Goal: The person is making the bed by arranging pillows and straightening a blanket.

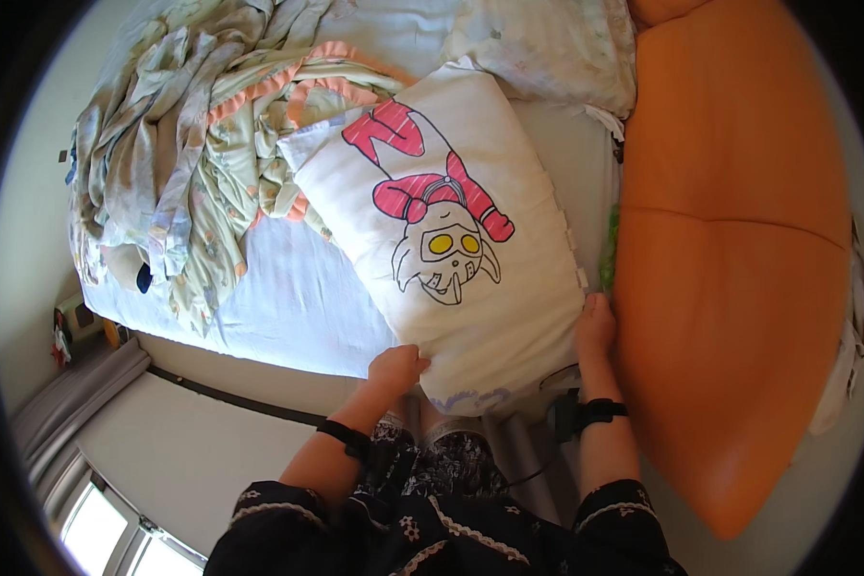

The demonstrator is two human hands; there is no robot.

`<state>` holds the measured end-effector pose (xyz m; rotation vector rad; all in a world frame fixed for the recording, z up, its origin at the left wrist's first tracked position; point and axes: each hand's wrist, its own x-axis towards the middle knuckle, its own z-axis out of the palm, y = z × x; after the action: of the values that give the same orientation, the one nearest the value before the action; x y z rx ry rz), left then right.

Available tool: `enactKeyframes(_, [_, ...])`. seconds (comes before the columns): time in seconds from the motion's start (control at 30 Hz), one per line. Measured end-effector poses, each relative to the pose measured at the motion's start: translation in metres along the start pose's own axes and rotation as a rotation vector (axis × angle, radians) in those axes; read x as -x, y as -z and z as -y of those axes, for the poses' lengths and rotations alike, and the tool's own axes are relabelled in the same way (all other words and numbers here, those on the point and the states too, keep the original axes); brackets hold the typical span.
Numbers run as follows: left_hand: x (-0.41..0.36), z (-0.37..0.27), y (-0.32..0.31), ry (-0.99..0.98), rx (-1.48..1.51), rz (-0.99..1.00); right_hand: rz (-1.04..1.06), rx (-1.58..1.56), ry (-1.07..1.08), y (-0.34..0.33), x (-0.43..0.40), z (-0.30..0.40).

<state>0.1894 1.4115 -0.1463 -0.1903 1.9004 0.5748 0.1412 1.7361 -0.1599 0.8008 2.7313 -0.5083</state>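
A white pillow (504,288) with a cartoon figure in red and yellow printed on it lies in front of me, its near end reaching past the bed's edge. The figure appears upside down from where I stand. My left hand (396,369) grips the pillow's left side near the close corner. On the opposite side, my right hand (595,324) is closed on the right edge, beside the orange headboard. The fingers of both hands are partly hidden by the fabric and by their own backs.
The bed's pale blue sheet (295,295) spreads to the left under a rumpled green quilt (223,194) with orange ruffles. Another pillow (547,50) lies at the far end. A padded orange headboard (734,288) stands along the right. Grey curtain (79,396) and window (97,522) are lower left.
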Motion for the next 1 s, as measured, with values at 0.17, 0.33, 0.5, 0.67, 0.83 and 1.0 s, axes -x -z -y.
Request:
enactKeyframes(0.17, [0.041,-0.019,0.026,-0.065,0.038,0.112,-0.047,-0.242,-0.064,-0.024,-0.007,-0.035])
enactKeyframes(0.33, [0.061,-0.014,0.026,-0.149,0.281,-0.278,0.092,-0.975,-0.609,-0.040,0.019,-0.021])
enactKeyframes(0.5, [0.040,0.103,-0.040,-0.155,0.513,-0.475,0.359,-0.545,-0.396,-0.056,0.038,-0.034])
enactKeyframes(0.67, [0.019,0.142,-0.125,0.051,0.833,-0.329,0.443,-0.433,-0.210,-0.062,0.068,-0.110])
enactKeyframes(0.83, [0.044,0.106,-0.094,0.231,0.407,-0.211,0.571,-0.129,-0.029,-0.043,0.112,-0.093])
enactKeyframes(1.0, [0.072,0.096,-0.075,0.155,0.289,-0.196,0.625,-0.034,0.043,-0.036,0.099,-0.089])
